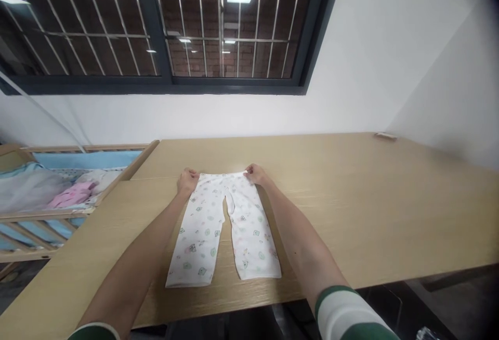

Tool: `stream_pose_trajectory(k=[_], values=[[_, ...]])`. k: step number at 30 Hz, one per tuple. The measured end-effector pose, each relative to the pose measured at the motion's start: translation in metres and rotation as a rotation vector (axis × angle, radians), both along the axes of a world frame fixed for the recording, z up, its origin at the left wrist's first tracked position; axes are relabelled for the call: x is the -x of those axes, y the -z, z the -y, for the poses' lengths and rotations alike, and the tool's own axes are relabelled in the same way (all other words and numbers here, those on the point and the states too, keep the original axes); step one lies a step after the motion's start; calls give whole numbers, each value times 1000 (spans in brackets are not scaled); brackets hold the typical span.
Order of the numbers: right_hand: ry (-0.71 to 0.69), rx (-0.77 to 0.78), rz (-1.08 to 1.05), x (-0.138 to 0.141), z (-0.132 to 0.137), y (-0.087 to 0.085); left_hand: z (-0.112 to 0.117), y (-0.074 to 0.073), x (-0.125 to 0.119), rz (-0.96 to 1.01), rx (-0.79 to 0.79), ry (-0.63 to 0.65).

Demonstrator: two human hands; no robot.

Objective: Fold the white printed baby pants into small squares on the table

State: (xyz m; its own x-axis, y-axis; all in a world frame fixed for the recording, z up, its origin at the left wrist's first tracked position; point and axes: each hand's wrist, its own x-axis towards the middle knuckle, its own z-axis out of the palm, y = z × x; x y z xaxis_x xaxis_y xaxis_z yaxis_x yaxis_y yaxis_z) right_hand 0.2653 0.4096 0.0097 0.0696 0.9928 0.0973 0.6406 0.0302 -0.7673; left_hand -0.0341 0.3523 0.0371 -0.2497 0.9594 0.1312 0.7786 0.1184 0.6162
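Small white baby trousers (218, 225) with a printed pattern lie flat on a light wooden table (370, 199), waistband away from me and both legs pointing toward me. My left hand (187, 180) is closed on the left corner of the waistband. My right hand (254, 173) pinches the right corner of the waistband. Both forearms stretch out along the two sides of the garment.
A wooden cot (78, 184) stands at the table's left end, holding a blue lining, a pink garment (74, 194) and other cloth. A small flat object (385, 135) lies at the far right edge. Behind are a white wall and a barred dark window (156, 28).
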Motion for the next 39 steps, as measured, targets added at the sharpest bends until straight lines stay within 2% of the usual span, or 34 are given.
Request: stream_pose_trajectory(k=[2, 4, 7, 10, 11, 13, 15, 18, 20, 25, 30, 35, 39], values=[[-18, -2, -24, -2, 0, 0, 16, -16, -14, -12, -51, 35], [-42, -7, -51, -4, 0, 0, 41, -30, -36, -26, -100, 129], [-76, -12, -79, -5, -2, 1, 101, -43, -80, -42, -83, 368], [-81, -11, -74, -5, -3, 3, 175, -42, -122, -136, 114, 727], [-70, -13, -65, -4, -3, 3, 198, -40, -133, -187, 153, 799], [-37, -19, -39, -3, -3, 4, 233, -32, -153, -244, 210, 884], [-6, -23, -12, -1, -3, 4, 252, -23, -167, -275, 241, 860], [9, -26, 22, 2, 0, 3, 254, -14, -178, -266, 275, 757], [7, -31, 41, 3, 2, 2, 249, -13, -179, -266, 299, 737], [-3, -70, 67, 7, 10, -1, 243, -18, -170, -291, 261, 814], [-3, -63, 24, 9, 18, -9, 247, -20, -156, -147, 223, 697], [36, -28, -75, 25, 14, -33, 258, -21, -115, 108, 195, 551], [29, -32, -121, 67, 5, -57, 272, -19, -63, 172, 163, 393]])
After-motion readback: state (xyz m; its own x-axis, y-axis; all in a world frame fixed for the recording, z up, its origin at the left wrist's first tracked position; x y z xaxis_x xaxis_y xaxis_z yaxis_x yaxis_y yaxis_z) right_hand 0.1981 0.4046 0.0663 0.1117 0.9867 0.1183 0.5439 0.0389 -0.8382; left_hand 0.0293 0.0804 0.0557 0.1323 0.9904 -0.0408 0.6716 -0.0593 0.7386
